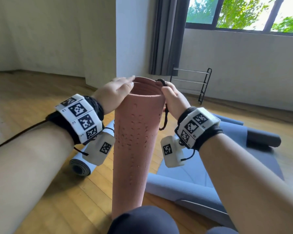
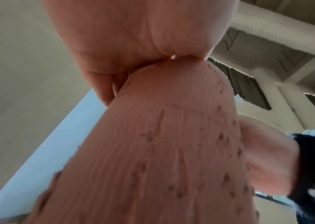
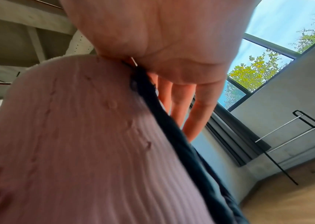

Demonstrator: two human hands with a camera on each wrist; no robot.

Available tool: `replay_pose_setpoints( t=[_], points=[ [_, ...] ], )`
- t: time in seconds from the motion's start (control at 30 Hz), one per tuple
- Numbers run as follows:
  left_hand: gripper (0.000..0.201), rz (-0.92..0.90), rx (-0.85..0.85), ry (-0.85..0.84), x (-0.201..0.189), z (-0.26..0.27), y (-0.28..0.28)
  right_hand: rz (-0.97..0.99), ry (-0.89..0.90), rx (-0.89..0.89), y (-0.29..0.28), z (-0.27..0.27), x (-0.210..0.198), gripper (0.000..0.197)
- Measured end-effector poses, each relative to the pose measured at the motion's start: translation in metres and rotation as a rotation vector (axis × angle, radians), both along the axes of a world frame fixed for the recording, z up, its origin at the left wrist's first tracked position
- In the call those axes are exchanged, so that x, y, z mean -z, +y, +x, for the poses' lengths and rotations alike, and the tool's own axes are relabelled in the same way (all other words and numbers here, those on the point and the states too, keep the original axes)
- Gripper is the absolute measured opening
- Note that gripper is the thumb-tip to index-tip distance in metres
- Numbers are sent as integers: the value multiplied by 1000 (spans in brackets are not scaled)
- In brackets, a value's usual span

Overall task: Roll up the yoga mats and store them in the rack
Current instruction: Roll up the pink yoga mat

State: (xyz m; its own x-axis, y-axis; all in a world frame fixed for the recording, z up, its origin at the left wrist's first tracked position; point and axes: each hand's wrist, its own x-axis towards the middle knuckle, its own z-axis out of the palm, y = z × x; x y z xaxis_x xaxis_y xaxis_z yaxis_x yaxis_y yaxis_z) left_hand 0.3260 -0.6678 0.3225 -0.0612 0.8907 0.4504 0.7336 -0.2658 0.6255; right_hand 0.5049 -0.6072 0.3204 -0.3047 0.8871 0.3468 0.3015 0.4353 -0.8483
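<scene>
A rolled terracotta yoga mat (image 1: 134, 141) stands upright on the floor between my knees. My left hand (image 1: 123, 86) rests on its top rim from the left with the fingers straight; in the left wrist view the palm (image 2: 133, 30) lies on the mat (image 2: 172, 151) and the thumb touches its side. My right hand (image 1: 171, 93) is at the rim's right side and pinches a black strap (image 1: 166, 115) that hangs down the roll. The right wrist view shows that strap (image 3: 181, 144) running along the mat (image 3: 76, 136) under my hand (image 3: 162, 37). The black rack (image 1: 193, 81) stands by the far wall.
A grey-blue rolled mat (image 1: 79, 168) lies on the wooden floor at my left. At my right a blue mat (image 1: 184, 183) lies partly unrolled, with a dark roll (image 1: 262, 139) beyond it. The rack (image 3: 296, 133) stands under the window beside a grey curtain (image 1: 166, 36).
</scene>
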Motion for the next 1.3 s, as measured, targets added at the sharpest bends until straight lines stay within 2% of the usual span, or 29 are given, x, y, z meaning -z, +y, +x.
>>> replay_pose_setpoints(
  t=[0.07, 0.17, 0.27, 0.57, 0.67, 0.8, 0.9, 1.0, 1.07, 1.13, 1.23, 1.3],
  points=[
    [67, -8, 7, 15, 2, -2, -3, -20, -34, -13, -2, -1, 0, 39],
    [59, 11, -3, 50, 5, -2, -12, -66, -80, -35, -6, -2, -1, 33],
    [59, 23, -15, 51, 9, -6, -21, -88, -130, -49, -16, -3, -3, 35],
    [69, 12, -22, 65, 26, -3, -28, 39, -190, -15, -37, -1, 7, 39],
    [58, -12, -37, 81, 34, 3, -32, -33, -195, -15, -42, 4, 18, 43],
    [64, -3, -55, 94, 29, 5, -31, 43, -315, -33, -39, 10, 6, 50],
    [56, -15, -83, 101, 29, 4, -25, 90, -211, -118, -41, 17, -5, 40],
    [70, -22, -84, 130, 29, 5, -16, 71, -51, -273, -40, 25, -19, 51],
    [63, -6, -95, 124, 29, 7, -10, 36, -11, -333, -44, 27, -27, 51],
    [61, -18, -96, 114, 27, 12, -4, 120, -133, -306, -42, 27, -31, 53],
    [79, -28, -56, 130, 23, 20, 0, 361, -488, -243, -37, 25, -31, 56],
    [64, -10, -51, 108, 22, 24, 4, 459, -616, -264, -35, 25, -31, 55]
  ],
)
